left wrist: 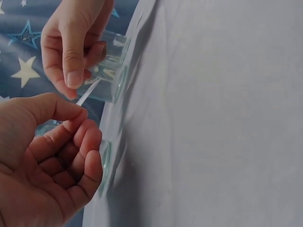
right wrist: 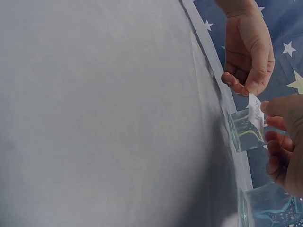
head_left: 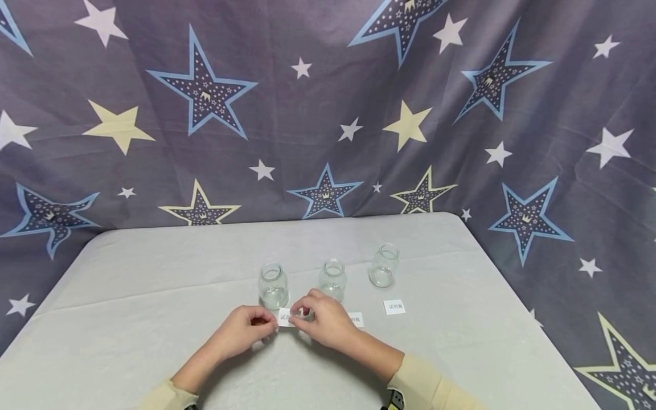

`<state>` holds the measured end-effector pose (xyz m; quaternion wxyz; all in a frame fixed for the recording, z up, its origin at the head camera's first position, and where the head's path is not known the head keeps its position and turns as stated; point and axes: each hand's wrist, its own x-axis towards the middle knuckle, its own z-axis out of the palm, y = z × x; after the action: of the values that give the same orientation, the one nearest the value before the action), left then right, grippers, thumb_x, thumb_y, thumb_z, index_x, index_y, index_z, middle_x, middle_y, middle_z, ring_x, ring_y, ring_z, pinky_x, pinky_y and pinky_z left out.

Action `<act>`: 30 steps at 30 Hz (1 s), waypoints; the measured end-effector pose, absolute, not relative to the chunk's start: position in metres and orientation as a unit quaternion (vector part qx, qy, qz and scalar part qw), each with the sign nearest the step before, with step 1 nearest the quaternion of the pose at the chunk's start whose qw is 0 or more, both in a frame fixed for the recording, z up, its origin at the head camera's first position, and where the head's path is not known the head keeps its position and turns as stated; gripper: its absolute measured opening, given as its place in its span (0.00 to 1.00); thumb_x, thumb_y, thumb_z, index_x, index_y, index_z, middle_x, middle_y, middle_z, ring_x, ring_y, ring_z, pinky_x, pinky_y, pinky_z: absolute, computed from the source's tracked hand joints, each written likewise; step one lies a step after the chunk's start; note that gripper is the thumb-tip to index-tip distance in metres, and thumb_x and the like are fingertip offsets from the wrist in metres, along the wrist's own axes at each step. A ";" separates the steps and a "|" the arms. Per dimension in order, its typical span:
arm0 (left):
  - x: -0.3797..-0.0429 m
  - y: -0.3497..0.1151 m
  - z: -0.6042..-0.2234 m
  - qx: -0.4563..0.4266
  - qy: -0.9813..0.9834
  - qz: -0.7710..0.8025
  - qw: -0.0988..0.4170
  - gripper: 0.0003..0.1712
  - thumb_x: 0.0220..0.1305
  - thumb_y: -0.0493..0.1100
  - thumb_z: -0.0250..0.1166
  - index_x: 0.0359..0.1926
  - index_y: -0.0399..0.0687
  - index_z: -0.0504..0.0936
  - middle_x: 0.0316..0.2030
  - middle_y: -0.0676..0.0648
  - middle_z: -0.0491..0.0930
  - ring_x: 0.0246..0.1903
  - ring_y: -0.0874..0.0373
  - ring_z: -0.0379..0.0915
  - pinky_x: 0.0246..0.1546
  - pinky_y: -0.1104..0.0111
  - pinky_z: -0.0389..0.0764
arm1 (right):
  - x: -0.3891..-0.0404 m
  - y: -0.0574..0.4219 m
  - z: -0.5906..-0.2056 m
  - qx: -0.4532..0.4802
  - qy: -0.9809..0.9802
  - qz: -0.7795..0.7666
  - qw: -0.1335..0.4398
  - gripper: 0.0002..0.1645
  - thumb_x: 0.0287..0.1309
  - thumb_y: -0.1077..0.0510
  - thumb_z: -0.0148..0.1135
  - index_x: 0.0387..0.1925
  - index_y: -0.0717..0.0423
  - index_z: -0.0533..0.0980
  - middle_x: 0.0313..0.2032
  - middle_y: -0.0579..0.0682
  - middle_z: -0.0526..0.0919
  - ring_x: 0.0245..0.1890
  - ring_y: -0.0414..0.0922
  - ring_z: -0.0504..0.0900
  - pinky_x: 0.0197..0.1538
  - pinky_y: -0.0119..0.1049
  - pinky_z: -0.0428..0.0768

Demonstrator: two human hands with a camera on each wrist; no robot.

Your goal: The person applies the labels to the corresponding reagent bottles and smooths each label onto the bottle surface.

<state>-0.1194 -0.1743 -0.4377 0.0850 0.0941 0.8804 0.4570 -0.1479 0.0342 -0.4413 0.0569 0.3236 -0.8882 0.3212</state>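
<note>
Above the table, a small white label [head_left: 284, 318] with printed dark characters is stretched between the two hands. My left hand [head_left: 242, 331] pinches its left end between thumb and forefinger. At its other end, the thumb and forefinger of my right hand [head_left: 326, 322] pinch it too. The label [left wrist: 89, 92] shows nearly edge-on in the left wrist view, while the right wrist view shows the print on the label [right wrist: 256, 111]. Just behind the hands stands an open clear glass jar [head_left: 273, 289]. A second glass jar [head_left: 333, 278] is partly hidden by my right hand.
A third glass jar [head_left: 384, 266] stands farther right, with a white label [head_left: 394, 307] lying in front of it. Another label [head_left: 356, 319] lies partly covered by the right hand. The light grey tablecloth [head_left: 154, 273] reaches back to a star-patterned curtain [head_left: 287, 142].
</note>
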 end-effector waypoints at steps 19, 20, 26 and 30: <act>-0.117 -0.168 -0.436 0.146 0.851 0.498 0.079 0.09 0.61 0.45 0.62 0.36 0.44 0.82 0.29 0.44 0.81 0.24 0.69 0.70 0.26 0.75 0.73 | -0.145 0.032 -0.442 0.346 -0.851 0.396 0.006 0.09 0.56 0.51 0.64 0.34 0.50 0.83 0.28 0.43 0.78 0.22 0.27 0.66 0.27 0.18 0.69; -0.117 -0.167 -0.436 0.145 0.852 0.498 0.076 0.09 0.61 0.45 0.62 0.36 0.44 0.82 0.29 0.44 0.81 0.24 0.70 0.70 0.26 0.75 0.73 | -0.145 0.032 -0.442 0.346 -0.850 0.397 0.007 0.09 0.56 0.51 0.64 0.34 0.50 0.83 0.28 0.43 0.79 0.22 0.27 0.66 0.27 0.18 0.69; -0.117 -0.166 -0.436 0.144 0.855 0.495 0.058 0.08 0.60 0.44 0.64 0.34 0.44 0.82 0.29 0.45 0.81 0.24 0.71 0.69 0.27 0.76 0.73 | -0.145 0.033 -0.441 0.344 -0.844 0.412 0.011 0.08 0.55 0.52 0.65 0.34 0.51 0.83 0.28 0.44 0.80 0.23 0.27 0.67 0.28 0.19 0.69; -0.117 -0.165 -0.436 0.141 0.854 0.497 0.053 0.07 0.59 0.44 0.65 0.33 0.45 0.83 0.29 0.47 0.81 0.25 0.71 0.69 0.28 0.76 0.72 | -0.146 0.033 -0.442 0.341 -0.841 0.419 0.011 0.07 0.55 0.52 0.65 0.32 0.50 0.82 0.28 0.44 0.80 0.23 0.27 0.67 0.28 0.19 0.69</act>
<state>-0.1170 -0.1649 -0.4360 0.0530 0.1408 0.8544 0.4974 -0.1457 0.0331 -0.4419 0.0111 0.3413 -0.8412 0.4193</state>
